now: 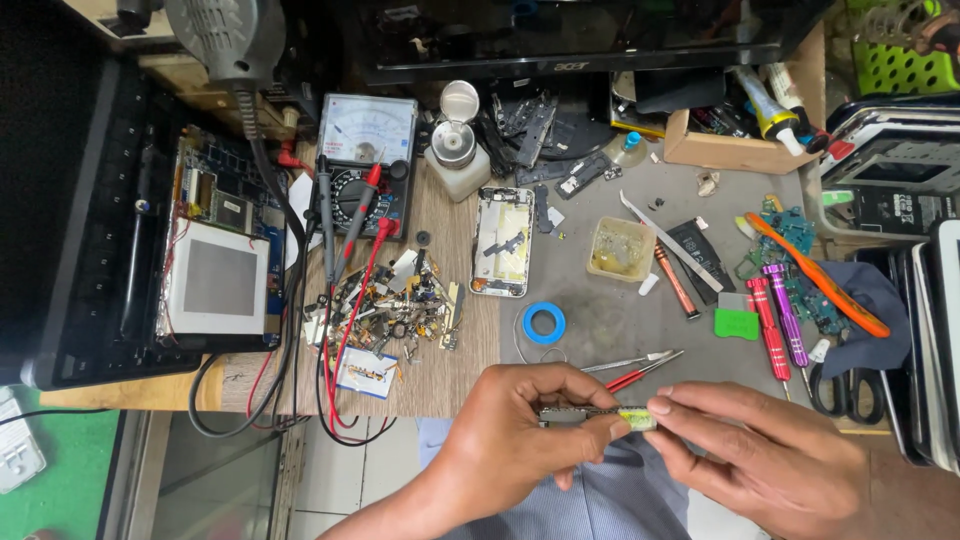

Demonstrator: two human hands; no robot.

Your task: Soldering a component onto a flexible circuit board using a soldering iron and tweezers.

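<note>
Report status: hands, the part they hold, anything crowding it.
Left hand and right hand both pinch a small circuit board edge-on above the lap. Tweezers lie just beyond on the grey mat, not touching.

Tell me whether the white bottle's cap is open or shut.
Open: the bottle's flip cap stands tilted back above its neck, uncovering the top.

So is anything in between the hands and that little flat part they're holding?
No. The left hand and right hand both pinch the small circuit board directly, one at each end. Nothing visible sits between fingers and board.
</note>
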